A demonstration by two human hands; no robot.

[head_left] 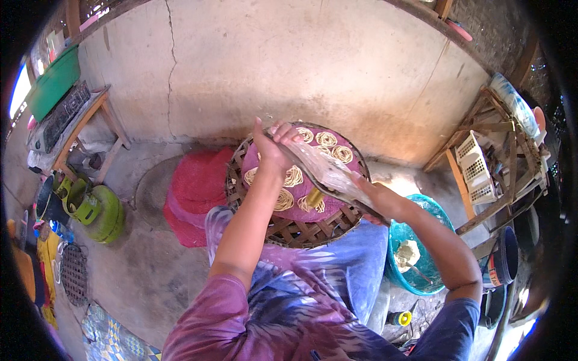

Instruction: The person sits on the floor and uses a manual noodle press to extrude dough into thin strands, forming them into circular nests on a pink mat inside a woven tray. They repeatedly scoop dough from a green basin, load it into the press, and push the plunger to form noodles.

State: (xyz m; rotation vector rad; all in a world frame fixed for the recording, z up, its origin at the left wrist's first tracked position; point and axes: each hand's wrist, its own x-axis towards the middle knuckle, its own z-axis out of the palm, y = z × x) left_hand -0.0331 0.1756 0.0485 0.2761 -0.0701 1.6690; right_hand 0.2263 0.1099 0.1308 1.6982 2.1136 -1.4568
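A long, pale wooden hand press [330, 171] slants across the space above my lap. My left hand [274, 144] grips its upper left end, and my right hand [380, 197] is wrapped round its lower right end. From its underside a brass-coloured cylinder [314, 197] points down, close to a coil of dough strands [319, 208]. More round coils of pale strands [293, 176] lie on a pink-purple mesh cloth [349, 191] that lines a round woven tray [288, 233]. The press and my arms hide part of the tray.
At my right stands a teal basin [448, 230] with a lump of dough [407, 255] in it. Red netting [191, 198] lies left of the tray. Green gas cylinders [103, 213] stand farther left, a wooden rack [512, 162] at right. A wall [253, 72] rises behind the tray.
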